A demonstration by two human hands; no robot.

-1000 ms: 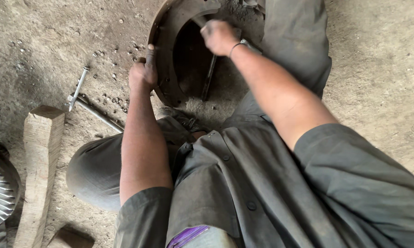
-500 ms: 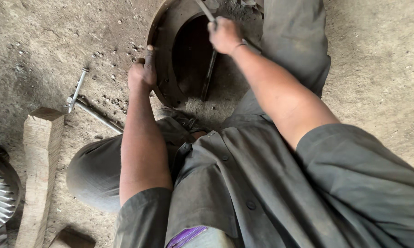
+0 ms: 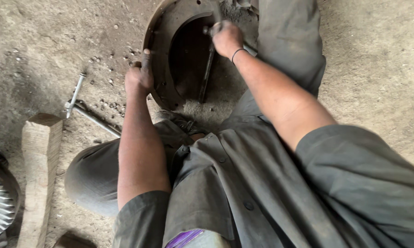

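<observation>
A: Where does the round metal housing [image 3: 170,59] lie?

B: At top centre of the frame, on the dirt floor [image 3: 372,69], tilted on edge.

A: And the hands?

B: The left hand [image 3: 139,76] has its fingers closed on the housing's rim. The right hand [image 3: 226,39] is fisted around a dark metal bar [image 3: 207,73] reaching into the opening. A T-handle wrench [image 3: 80,108] and wooden block [image 3: 39,170] lie at left.

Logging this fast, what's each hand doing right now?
Left hand: closed on the rim of the round metal housing.
Right hand: closed around a metal tool.
</observation>
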